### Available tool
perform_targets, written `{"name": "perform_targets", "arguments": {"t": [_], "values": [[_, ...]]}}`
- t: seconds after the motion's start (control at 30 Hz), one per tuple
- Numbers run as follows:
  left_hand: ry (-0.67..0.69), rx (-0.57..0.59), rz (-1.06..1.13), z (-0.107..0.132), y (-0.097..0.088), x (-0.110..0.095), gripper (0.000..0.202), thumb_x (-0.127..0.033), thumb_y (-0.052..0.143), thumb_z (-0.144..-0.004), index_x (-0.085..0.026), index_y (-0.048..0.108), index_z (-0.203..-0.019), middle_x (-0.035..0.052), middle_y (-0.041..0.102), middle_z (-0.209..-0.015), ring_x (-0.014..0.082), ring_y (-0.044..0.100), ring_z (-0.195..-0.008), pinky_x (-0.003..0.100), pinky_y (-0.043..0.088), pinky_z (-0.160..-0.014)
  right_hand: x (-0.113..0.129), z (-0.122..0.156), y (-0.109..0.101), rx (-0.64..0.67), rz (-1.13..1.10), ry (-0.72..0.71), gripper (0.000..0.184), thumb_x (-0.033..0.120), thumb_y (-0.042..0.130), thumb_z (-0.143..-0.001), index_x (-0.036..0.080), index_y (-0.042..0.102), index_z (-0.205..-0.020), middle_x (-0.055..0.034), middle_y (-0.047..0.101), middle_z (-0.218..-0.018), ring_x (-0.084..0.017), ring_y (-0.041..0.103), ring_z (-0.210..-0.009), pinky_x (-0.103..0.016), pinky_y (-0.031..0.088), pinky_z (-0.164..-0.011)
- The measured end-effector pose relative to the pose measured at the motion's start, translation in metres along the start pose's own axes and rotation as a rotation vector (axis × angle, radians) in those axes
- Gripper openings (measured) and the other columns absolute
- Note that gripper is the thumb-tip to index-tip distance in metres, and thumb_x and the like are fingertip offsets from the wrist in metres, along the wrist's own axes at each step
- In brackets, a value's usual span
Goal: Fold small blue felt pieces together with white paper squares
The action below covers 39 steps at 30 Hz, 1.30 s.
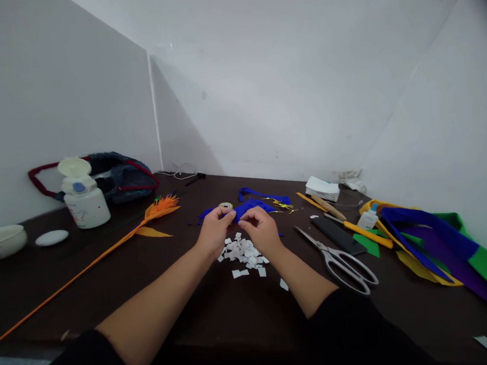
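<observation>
Both hands meet above the middle of the dark table, fingers pinched on a blue piece of crepe paper or cloth (245,207); which material it is I cannot tell. My left hand (214,230) grips its left side, and my right hand (263,230) pinches close by on the right. Just below them lies a heap of small white paper squares (243,251), with a few strayed toward the front. Behind the hands are a blue strip (265,195), yellow thin scraps (283,204) and a small round spool (225,205).
Grey-handled scissors (338,259), a black flat case (338,234), an orange cutter (368,234), a glue bottle (368,217) and coloured strips (454,244) lie right. Leftward are an orange paper flower (161,207), a white bottle (85,203), a bowl (1,242) and a bag (127,177).
</observation>
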<state>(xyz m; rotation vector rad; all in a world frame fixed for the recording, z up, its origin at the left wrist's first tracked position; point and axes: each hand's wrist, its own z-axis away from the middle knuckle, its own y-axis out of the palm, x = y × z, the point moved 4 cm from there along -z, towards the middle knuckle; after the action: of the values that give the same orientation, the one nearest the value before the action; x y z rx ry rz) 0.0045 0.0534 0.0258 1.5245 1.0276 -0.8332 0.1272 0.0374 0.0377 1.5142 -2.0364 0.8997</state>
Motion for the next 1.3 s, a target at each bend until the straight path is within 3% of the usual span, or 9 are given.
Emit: {"name": "perform_targets", "arguments": {"t": [0.17,0.3,0.6,0.77,0.9,1.3], "values": [[-0.019,0.036,0.039,0.003,0.004,-0.001,0.023,-0.026,0.067,-0.056,-0.015,0.050,-0.065,-0.0035,0.054,-0.061,0.0097,0.053,-0.059,0.031,0.047,-0.065,0.000,-0.003,-0.003,-0.016,0.014,-0.027,0.001,0.020,0.059,-0.065,0.019,0.059,-0.065,-0.0008,0.054,-0.071,-0.013,0.050,-0.065,-0.026,0.042,-0.060],[-0.022,0.085,0.087,0.004,0.004,-0.002,0.023,-0.024,0.067,-0.057,-0.014,0.048,-0.066,-0.0030,0.055,-0.064,0.0097,0.054,-0.061,0.032,0.047,-0.069,-0.002,-0.003,-0.006,-0.039,-0.003,-0.052,0.005,0.019,0.057,-0.067,0.020,0.062,-0.069,-0.0017,0.056,-0.074,-0.014,0.052,-0.073,-0.027,0.043,-0.068],[-0.037,0.165,0.128,0.003,0.005,0.001,0.027,-0.014,0.068,-0.055,-0.015,0.048,-0.073,-0.0042,0.056,-0.065,0.0087,0.056,-0.064,0.027,0.044,-0.070,0.001,-0.001,-0.006,-0.021,-0.066,-0.040,0.010,0.020,0.055,-0.069,0.020,0.065,-0.073,-0.0029,0.058,-0.078,-0.015,0.054,-0.076,-0.028,0.043,-0.072],[-0.013,0.165,0.164,0.002,0.004,-0.005,0.024,-0.012,0.067,-0.057,-0.014,0.048,-0.071,-0.0028,0.057,-0.068,0.0082,0.056,-0.066,0.024,0.045,-0.069,-0.015,0.000,-0.004,-0.053,-0.224,0.151,0.022,0.028,0.052,-0.071,0.018,0.062,-0.089,-0.0028,0.061,-0.075,-0.013,0.054,-0.064,-0.028,0.045,-0.063],[-0.003,0.188,0.189,0.002,0.003,-0.007,0.022,-0.012,0.067,-0.059,-0.014,0.049,-0.071,-0.0021,0.057,-0.070,0.0076,0.056,-0.065,0.024,0.046,-0.069,-0.024,0.002,0.003,-0.011,-0.339,0.277,0.021,0.029,0.056,-0.067,0.015,0.062,-0.081,-0.0006,0.058,-0.061,-0.011,0.051,-0.053,-0.025,0.043,-0.053],[-0.007,0.220,0.208,0.005,0.006,-0.006,0.024,-0.012,0.069,-0.057,-0.014,0.047,-0.068,-0.0030,0.058,-0.067,0.0077,0.056,-0.062,0.024,0.047,-0.066,-0.013,0.005,0.004,-0.074,-0.380,0.180,0.017,0.030,0.059,-0.064,0.017,0.062,-0.074,-0.0008,0.058,-0.073,-0.010,0.051,-0.056,-0.026,0.045,-0.058]]}}
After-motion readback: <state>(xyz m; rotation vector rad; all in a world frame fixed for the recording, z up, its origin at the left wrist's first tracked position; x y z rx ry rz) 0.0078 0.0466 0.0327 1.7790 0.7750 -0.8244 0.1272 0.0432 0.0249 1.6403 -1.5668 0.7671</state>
